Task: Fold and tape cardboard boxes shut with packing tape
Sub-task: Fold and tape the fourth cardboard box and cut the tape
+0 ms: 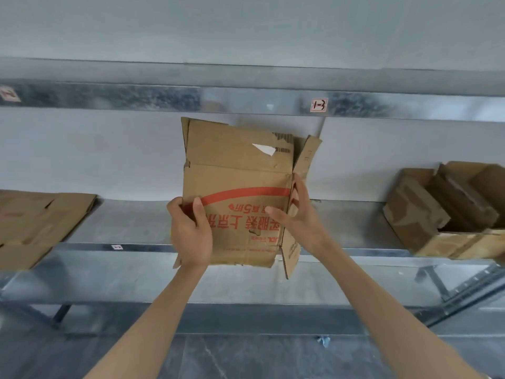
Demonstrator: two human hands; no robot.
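Two hands hold one flattened cardboard box (237,170) up in front of the metal shelf (136,222). The left hand (191,233) grips its lower left edge, thumb curled onto the printed face. The right hand (297,214) clasps the right fold between thumb and fingers. The box is barely opened, with loose, untaped flaps, so shaping, folding and taping all look left to do. On the shelf, flat cardboard (35,222) lies at its left end and an open box (426,214) stands at its right end. No tape shows.
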